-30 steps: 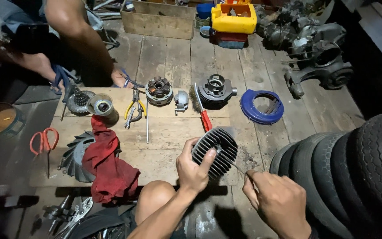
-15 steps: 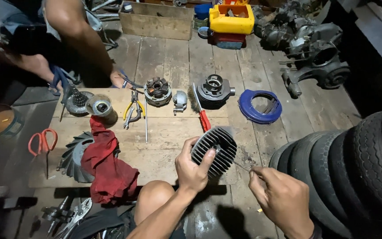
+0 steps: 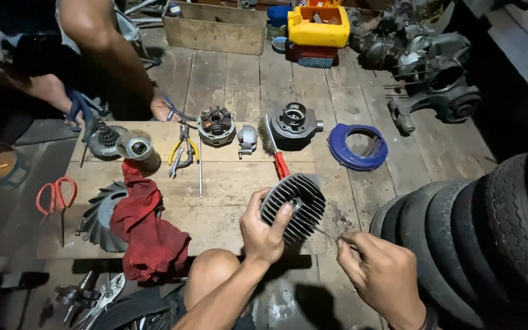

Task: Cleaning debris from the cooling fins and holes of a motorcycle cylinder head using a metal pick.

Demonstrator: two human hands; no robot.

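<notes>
My left hand point(image 3: 263, 231) grips a round, dark, finned cylinder head point(image 3: 294, 205) by its left rim, tilted up on edge above the wooden board point(image 3: 221, 183). My right hand point(image 3: 381, 275) pinches a thin metal pick point(image 3: 326, 233) whose tip touches the lower right fins of the head. My bare knee point(image 3: 212, 272) shows just below the board.
On the board lie a red rag point(image 3: 148, 226), a fan wheel point(image 3: 99, 217), red scissors point(image 3: 56, 195), pliers point(image 3: 181, 150), a stator point(image 3: 216, 125) and a red-handled brush point(image 3: 276, 153). A cylinder point(image 3: 294, 125) and blue ring cover point(image 3: 357, 145) sit beyond. Tyres point(image 3: 478, 232) stand at right. Another person's foot point(image 3: 165, 109) rests far left.
My right hand has shifted slightly down and left, keeping the pick at the fins. The cylinder head stays held in my left hand.
</notes>
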